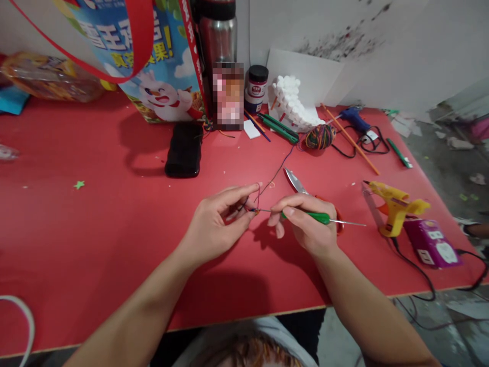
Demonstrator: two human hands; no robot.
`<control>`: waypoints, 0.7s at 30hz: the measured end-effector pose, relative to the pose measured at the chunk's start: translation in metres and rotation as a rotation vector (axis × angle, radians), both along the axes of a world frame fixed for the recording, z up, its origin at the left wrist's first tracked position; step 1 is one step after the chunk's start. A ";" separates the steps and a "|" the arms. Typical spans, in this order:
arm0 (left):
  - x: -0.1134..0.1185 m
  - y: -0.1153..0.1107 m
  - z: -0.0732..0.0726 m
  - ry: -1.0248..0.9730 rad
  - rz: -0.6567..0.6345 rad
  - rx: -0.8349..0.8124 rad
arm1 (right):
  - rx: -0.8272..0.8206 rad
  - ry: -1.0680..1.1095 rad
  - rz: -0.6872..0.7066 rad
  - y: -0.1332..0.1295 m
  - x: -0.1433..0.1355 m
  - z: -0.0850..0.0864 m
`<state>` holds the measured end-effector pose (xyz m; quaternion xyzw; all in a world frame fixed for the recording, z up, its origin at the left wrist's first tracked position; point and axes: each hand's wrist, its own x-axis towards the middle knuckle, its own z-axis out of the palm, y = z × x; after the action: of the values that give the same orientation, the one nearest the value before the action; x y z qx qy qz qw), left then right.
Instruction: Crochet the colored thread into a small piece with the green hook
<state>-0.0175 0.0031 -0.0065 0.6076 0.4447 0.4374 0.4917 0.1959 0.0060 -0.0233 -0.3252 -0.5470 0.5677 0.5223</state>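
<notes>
Centrally, yarn piece: small, dark and multicoloured, pinched at the fingertips of the left hand, above the red table; its stitches are too small to tell.
Left-hand grip: narrow, thumb and fingers pressed together on the piece, a reddish loop of yarn standing up at a raised fingertip.
Green-handled hook: roughly level, its thin metal tip at the piece, its bare rear shaft pointing right.
Right-hand grip: the right hand holds the handle between thumb and fingers.
Yarn strand: runs from the left hand back to the multicoloured yarn ball.
Scissors: on the table beyond the right hand, partly hidden by it.
Table's right side: yellow glue gun just beside a purple box.
Table's back: black case, green cutter, white bumpy model.
</notes>
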 end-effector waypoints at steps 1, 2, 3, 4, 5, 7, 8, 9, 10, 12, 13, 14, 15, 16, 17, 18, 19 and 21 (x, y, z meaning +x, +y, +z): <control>0.000 0.000 0.000 0.006 -0.001 -0.001 | -0.001 -0.003 0.001 0.000 0.000 0.000; 0.000 0.000 0.000 0.011 -0.004 0.001 | -0.003 -0.005 0.001 0.000 0.000 0.000; -0.001 0.000 0.000 0.016 -0.007 0.005 | -0.005 -0.008 0.001 0.000 0.000 0.001; -0.001 0.000 0.001 0.023 -0.010 0.013 | -0.007 -0.011 0.002 0.000 0.000 0.001; -0.001 0.001 0.000 0.030 -0.013 0.024 | -0.009 -0.014 0.003 0.000 0.000 0.001; -0.001 0.001 0.000 0.048 -0.018 0.059 | -0.008 -0.026 0.003 0.000 0.000 0.001; -0.001 0.001 0.000 0.059 -0.021 0.083 | -0.006 -0.035 0.004 0.000 0.000 0.002; -0.001 0.001 0.000 0.071 -0.024 0.111 | 0.001 -0.049 0.006 0.000 0.001 0.002; -0.001 0.001 -0.001 0.087 -0.025 0.139 | 0.014 -0.067 0.006 -0.001 0.001 0.003; -0.001 0.001 -0.001 0.123 -0.024 0.194 | 0.055 -0.125 0.002 -0.002 0.001 0.006; -0.001 0.001 -0.002 0.145 -0.024 0.218 | 0.078 -0.165 -0.003 -0.003 0.001 0.008; -0.001 0.001 -0.002 0.170 -0.025 0.237 | 0.102 -0.211 -0.008 -0.003 0.001 0.011; -0.001 0.001 -0.003 0.196 -0.025 0.256 | 0.128 -0.258 -0.010 -0.003 0.001 0.013; -0.001 0.001 -0.003 0.222 -0.027 0.277 | 0.158 -0.305 -0.009 -0.004 0.001 0.015; -0.001 0.001 -0.004 0.248 -0.027 0.300 | 0.199 -0.350 -0.010 -0.004 0.000 0.017; -0.001 0.001 -0.004 0.278 -0.028 0.325 | 0.251 -0.396 -0.014 -0.003 0.000 0.018; 0.000 0.001 -0.005 0.309 -0.029 0.352 | 0.313 -0.444 -0.016 -0.003 -0.001 0.019; 0.001 0.001 -0.006 0.377 -0.033 0.414 | 0.454 -0.546 -0.027 -0.002 -0.003 0.019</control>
<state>-0.0169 0.0042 -0.0124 0.7728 0.4196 0.3902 0.2729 0.1928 0.0035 -0.0042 -0.3476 -0.7743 0.3168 0.4234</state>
